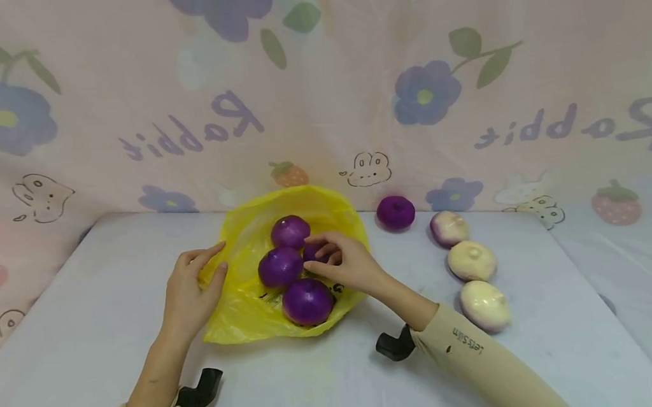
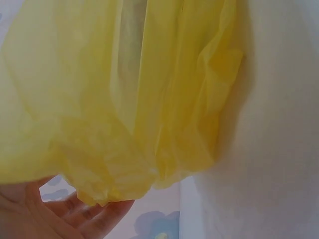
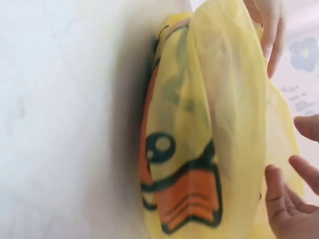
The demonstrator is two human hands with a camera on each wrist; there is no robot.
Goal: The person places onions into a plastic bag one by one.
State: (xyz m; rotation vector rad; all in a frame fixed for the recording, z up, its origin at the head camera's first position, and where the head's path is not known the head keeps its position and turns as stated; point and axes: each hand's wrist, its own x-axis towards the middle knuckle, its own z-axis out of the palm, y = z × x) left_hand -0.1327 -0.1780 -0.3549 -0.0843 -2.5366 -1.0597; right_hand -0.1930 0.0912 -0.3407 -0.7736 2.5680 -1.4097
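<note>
Hovering inside the mouth of the yellow bag (image 1: pixel 242 232), the right hand (image 1: pixel 347 264) has loosely bent fingers; the right wrist view shows thumb and fingertips spread with a gap, gripping nothing. Directly under it, a half-hidden onion (image 1: pixel 314 252). Three more purple onions sit in the bag between the two hands: far onion (image 1: pixel 290 232), middle onion (image 1: pixel 280 266), near onion (image 1: pixel 307 301), all close together; the near one is on the person's side of the right fingertips. Left hand (image 1: pixel 190 297) is at the bag's left edge, fingers fairly straight, thumb well apart from them; left wrist view has its fingers against the crumpled rim, not clenched. Can't tell how firmly they press. Bag lies open on the white table (image 1: pixel 294 385), spread between both hands; its side facing the right wrist carries an orange print (image 3: pixel 189 199). Beyond the right hand and to its right, outside the bag: one loose purple onion (image 1: pixel 396 213). Further right, a row of three pale-topped onions (image 1: pixel 472 261) runs back toward the right sleeve (image 1: pixel 482 357). Past both hands stands a flowered cloth (image 1: pixel 317 89).
</note>
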